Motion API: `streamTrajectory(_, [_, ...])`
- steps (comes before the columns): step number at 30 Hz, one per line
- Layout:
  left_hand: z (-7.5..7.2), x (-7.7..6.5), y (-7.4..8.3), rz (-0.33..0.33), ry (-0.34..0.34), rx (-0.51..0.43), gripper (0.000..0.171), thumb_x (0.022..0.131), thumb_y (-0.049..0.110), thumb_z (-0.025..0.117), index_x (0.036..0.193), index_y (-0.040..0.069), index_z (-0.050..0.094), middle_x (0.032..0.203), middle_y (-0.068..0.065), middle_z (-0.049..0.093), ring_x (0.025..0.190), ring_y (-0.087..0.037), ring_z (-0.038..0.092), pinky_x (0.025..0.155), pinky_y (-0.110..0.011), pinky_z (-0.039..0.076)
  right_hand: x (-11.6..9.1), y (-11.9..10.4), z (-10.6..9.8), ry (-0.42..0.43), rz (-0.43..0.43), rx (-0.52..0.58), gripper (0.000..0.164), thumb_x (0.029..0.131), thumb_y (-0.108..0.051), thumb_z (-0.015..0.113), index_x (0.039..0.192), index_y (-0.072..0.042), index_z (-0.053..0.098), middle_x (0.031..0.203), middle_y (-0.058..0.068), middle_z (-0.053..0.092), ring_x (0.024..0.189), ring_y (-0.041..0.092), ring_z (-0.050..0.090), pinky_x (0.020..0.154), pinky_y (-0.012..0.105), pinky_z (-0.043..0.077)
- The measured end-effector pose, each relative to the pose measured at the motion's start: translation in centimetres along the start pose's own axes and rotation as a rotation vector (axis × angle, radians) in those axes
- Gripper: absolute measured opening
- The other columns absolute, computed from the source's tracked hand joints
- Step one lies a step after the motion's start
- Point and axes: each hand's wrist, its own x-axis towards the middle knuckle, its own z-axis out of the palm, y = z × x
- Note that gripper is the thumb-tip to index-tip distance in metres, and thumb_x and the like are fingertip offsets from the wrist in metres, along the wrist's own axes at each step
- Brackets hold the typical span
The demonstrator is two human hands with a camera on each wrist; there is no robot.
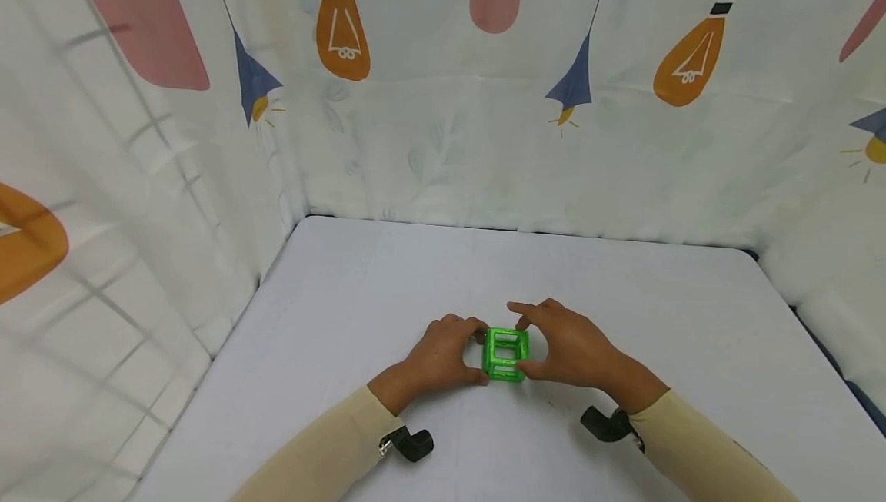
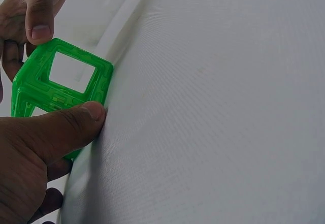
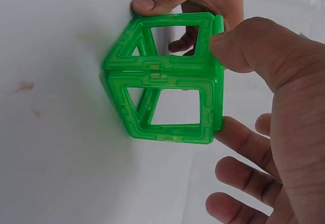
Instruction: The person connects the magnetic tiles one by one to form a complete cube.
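A hollow cube of translucent green magnetic tiles (image 1: 506, 364) sits on the white table between my hands. My left hand (image 1: 439, 352) holds its left side, with the thumb at the near corner and the fingers at the far one. From the right, my right hand (image 1: 571, 344) pinches it between thumb and forefinger. In the right wrist view the right thumb (image 3: 238, 46) and forefinger touch the edges of the cube's top tile (image 3: 219, 92); the other fingers are spread apart. The left wrist view shows the left thumb (image 2: 76, 127) pressed along one tile's edge.
The white table (image 1: 388, 271) extends around the cube on all sides. Behind it and at the left hang white curtains (image 1: 443, 141) printed with lamps and bulbs. A black camera mount (image 1: 413, 444) is strapped to the left wrist, another mount (image 1: 605, 423) to the right.
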Motion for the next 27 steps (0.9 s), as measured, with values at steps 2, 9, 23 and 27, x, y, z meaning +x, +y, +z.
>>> streamTrajectory(2, [-0.1,0.0,0.1,0.001,0.001,-0.001,0.068,0.075,0.04,0.092,0.131,0.017,0.062,0.113,0.011,0.067,0.115,-0.017,0.055,0.106,-0.044,0.041,-0.1,0.0,0.0,0.002,0.006,0.007,0.086,0.075,-0.043,0.089,0.15,-0.02,0.052,0.113,-0.014,0.062,0.103,0.015,0.063,0.073,0.03,0.054])
streamTrajectory(9, [0.0,0.0,0.0,0.0,-0.001,-0.001,0.067,0.075,0.04,0.092,0.131,0.017,0.062,0.113,0.01,0.067,0.115,-0.016,0.055,0.106,-0.043,0.041,-0.6,0.4,0.1,0.004,0.037,0.024,0.088,0.076,-0.047,0.088,0.15,-0.019,0.052,0.118,-0.012,0.063,0.107,0.018,0.062,0.075,0.033,0.055])
streamTrajectory(23, [0.0,0.2,0.0,-0.01,-0.004,0.0,0.068,0.075,0.04,0.093,0.131,0.017,0.063,0.113,0.012,0.067,0.114,-0.016,0.055,0.105,-0.043,0.041,-1.3,1.1,0.7,0.017,0.072,0.069,0.086,0.078,-0.043,0.089,0.151,-0.021,0.05,0.117,-0.016,0.063,0.117,0.016,0.059,0.086,0.04,0.055])
streamTrajectory(27, [0.1,0.2,0.0,-0.01,-0.001,0.003,0.068,0.074,0.04,0.093,0.131,0.017,0.063,0.112,0.012,0.066,0.114,-0.016,0.055,0.105,-0.043,0.041,-1.4,1.1,0.6,0.022,0.07,0.071,0.085,0.078,-0.044,0.089,0.15,-0.02,0.051,0.118,-0.015,0.063,0.118,0.017,0.059,0.087,0.041,0.056])
